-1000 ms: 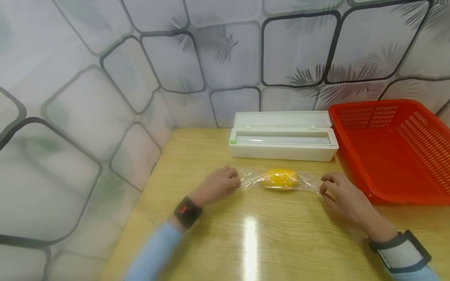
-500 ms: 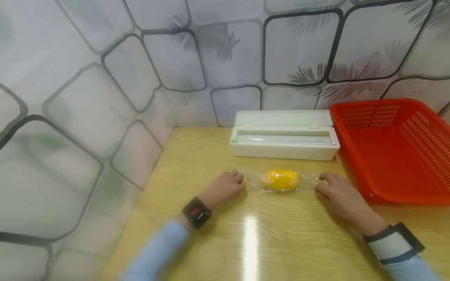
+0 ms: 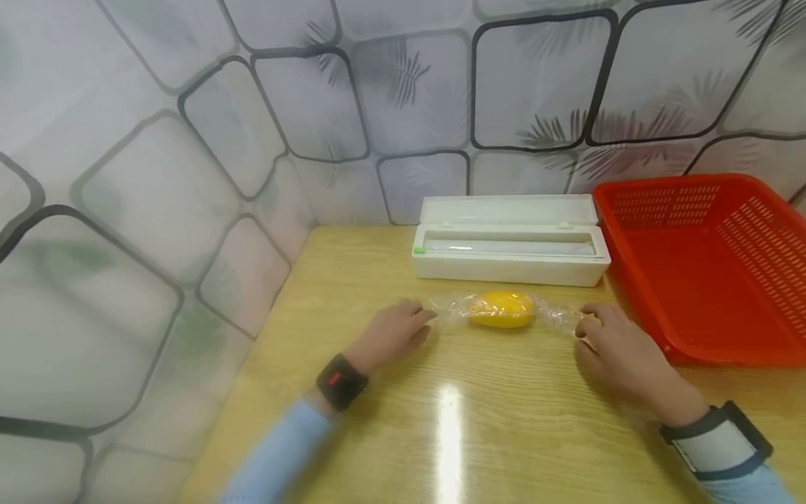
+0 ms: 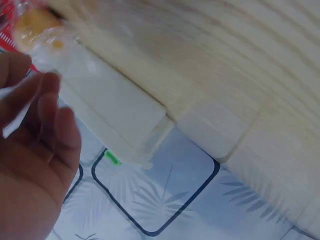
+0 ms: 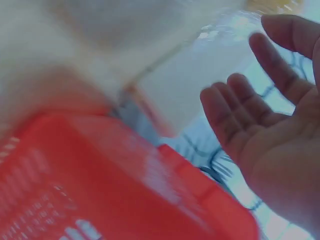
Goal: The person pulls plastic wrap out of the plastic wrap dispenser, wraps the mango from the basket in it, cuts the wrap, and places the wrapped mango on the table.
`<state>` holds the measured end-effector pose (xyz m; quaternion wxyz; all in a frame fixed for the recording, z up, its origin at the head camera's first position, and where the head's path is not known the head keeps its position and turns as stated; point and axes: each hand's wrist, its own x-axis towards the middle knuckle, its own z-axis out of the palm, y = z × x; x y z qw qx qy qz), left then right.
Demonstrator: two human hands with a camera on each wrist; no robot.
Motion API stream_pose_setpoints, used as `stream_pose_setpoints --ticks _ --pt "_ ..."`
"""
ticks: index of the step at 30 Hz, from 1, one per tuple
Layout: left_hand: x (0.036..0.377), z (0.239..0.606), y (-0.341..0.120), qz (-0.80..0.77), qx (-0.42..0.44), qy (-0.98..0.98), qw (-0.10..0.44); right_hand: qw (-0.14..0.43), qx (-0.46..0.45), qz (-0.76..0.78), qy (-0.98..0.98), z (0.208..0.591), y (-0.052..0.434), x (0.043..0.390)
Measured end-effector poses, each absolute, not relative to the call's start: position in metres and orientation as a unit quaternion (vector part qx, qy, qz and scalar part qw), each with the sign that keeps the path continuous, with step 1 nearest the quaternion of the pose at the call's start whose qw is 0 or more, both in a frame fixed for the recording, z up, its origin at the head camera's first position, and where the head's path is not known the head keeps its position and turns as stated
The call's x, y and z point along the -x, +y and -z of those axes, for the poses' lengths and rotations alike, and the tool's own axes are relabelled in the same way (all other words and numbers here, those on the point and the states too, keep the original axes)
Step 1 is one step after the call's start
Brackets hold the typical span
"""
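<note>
A yellow oval thing (image 3: 502, 310), smooth like a fruit, is wrapped in clear cling film whose two ends are gathered into narrow twists. At the left twist (image 3: 452, 306) the fingertips of my left hand (image 3: 392, 334) pinch the film. My right hand (image 3: 620, 353) has thumb and forefinger at the right twist (image 3: 559, 316), pinching its end. The left wrist view shows the left hand (image 4: 37, 145) with curled fingers just below the crumpled film (image 4: 50, 47). In the right wrist view, the right hand (image 5: 280, 130) has its thumb and forefinger close together by the film, other fingers loosely bent.
Behind the wrapped thing stands a white cling film dispenser (image 3: 510, 269), lid raised, a roll inside and a green slider at its left. A red plastic basket (image 3: 636, 301) is close beside the right hand. Patterned walls (image 3: 415, 189) border the wooden table (image 3: 504, 434).
The wrapped yellow thing dipped toward me, then moved back toward the dispenser, turning as it went. Its film ends look narrower and more twisted. Both hands came inward and then spread slightly.
</note>
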<state>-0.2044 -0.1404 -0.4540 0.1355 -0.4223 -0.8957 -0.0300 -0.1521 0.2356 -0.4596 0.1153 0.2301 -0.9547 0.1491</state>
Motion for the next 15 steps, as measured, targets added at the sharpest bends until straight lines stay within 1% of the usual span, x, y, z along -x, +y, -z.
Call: stream_pose_setpoints --ticks 4,6,9,12,15 --pt "0.209 0.446 -0.129 0.072 0.413 -0.891 0.172 0.173 -0.233 -0.153 -0.945 0.447 0.226 0.154" --pt "0.211 0.442 -0.115 0.064 0.408 -0.895 0.167 0.181 -0.241 -0.156 -0.941 0.443 0.217 0.158" --pt "0.218 0.439 -0.088 0.03 0.4 -0.908 0.119 0.137 -0.247 -0.153 -0.947 0.439 0.199 0.172" --pt "0.23 0.442 -0.06 -0.029 0.403 -0.912 0.069 0.079 -0.262 -0.144 -0.951 0.443 0.185 0.191" --pt "0.24 0.451 -0.042 -0.071 0.422 -0.903 0.044 0.022 -0.274 -0.137 -0.952 0.453 0.176 0.207"
